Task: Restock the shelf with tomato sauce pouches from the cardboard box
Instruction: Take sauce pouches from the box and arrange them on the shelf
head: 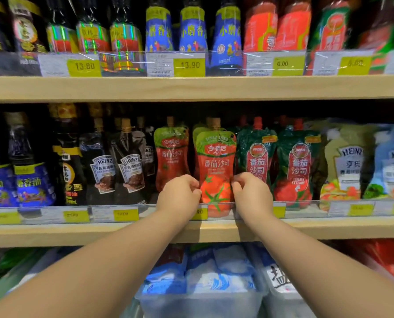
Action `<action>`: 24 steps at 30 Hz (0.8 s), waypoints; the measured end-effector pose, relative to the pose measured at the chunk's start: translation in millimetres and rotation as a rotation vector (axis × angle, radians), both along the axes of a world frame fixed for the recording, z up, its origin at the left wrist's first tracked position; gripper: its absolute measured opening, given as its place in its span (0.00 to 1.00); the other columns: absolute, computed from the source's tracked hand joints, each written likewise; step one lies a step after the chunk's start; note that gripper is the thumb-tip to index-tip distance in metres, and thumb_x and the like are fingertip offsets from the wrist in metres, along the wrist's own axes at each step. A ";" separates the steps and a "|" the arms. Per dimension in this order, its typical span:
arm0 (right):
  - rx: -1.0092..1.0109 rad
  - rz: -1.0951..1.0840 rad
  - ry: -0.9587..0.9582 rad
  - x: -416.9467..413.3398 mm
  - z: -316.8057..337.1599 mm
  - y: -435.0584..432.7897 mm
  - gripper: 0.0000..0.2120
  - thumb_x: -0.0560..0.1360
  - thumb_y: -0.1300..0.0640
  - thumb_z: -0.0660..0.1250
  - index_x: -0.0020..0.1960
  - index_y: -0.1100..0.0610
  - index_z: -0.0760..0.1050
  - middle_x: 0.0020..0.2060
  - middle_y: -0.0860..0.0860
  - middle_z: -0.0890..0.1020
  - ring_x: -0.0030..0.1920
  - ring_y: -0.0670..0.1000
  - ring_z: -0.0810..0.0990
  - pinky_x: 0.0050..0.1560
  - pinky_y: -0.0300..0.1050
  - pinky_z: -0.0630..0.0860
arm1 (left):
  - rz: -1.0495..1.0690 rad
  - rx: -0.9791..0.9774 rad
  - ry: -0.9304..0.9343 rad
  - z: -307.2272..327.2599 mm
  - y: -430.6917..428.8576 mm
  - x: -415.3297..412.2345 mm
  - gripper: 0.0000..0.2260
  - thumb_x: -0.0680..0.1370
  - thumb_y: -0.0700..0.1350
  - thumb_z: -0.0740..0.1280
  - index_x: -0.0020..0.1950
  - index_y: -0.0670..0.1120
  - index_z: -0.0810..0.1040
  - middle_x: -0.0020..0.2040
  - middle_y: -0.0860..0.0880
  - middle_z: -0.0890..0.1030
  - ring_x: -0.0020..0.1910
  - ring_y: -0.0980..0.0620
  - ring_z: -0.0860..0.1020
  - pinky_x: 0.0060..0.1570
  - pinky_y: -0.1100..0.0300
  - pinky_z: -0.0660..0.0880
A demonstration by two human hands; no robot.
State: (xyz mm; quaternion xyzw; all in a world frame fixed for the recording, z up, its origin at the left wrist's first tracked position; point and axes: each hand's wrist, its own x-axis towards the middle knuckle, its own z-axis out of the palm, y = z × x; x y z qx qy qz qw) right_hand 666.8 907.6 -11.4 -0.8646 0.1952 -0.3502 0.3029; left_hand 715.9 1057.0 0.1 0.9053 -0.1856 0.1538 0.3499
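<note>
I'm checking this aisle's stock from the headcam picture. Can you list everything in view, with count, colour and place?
Front sauce pouch: one, red and green, middle shelf centre, held at both lower edges.
Matching pouches: at least two more, one left, one behind.
Dark green ketchup pouches: two in front, right of centre.
Heinz dark pouches: two, black, left of centre.
Heinz pale pouches: two, greenish and blue, far right.
Blue-label bottles: three, top shelf centre.
Price tags: yellow, many, along shelf edges.
White and blue bags: several, bottom shelf.
Left hand: one, pinching the pouch's left edge.
Right hand: one, pinching its right edge.
</note>
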 end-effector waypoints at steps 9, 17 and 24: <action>-0.040 -0.018 0.005 1.6 -7.3 1.0 0.11 0.77 0.56 0.62 0.54 0.55 0.80 0.49 0.52 0.84 0.48 0.55 0.80 0.41 0.41 0.67 | 0.030 0.044 -0.017 -1.9 0.7 -2.0 0.17 0.76 0.45 0.62 0.65 0.50 0.74 0.62 0.52 0.79 0.60 0.50 0.76 0.55 0.54 0.75; -0.085 0.108 -0.284 -31.6 -11.5 32.8 0.11 0.74 0.58 0.63 0.56 0.51 0.76 0.53 0.48 0.73 0.55 0.49 0.73 0.54 0.39 0.66 | -0.045 -0.442 -0.079 -18.1 44.7 -55.1 0.14 0.74 0.41 0.62 0.55 0.56 0.79 0.56 0.57 0.78 0.52 0.60 0.76 0.54 0.64 0.71; -0.058 0.591 -0.057 -60.7 -88.2 155.2 0.10 0.71 0.56 0.68 0.47 0.45 0.71 0.40 0.38 0.69 0.37 0.37 0.73 0.40 0.25 0.66 | 0.158 -0.443 0.237 -116.9 145.3 -100.9 0.13 0.71 0.35 0.63 0.49 0.50 0.80 0.51 0.49 0.82 0.44 0.53 0.78 0.53 0.59 0.75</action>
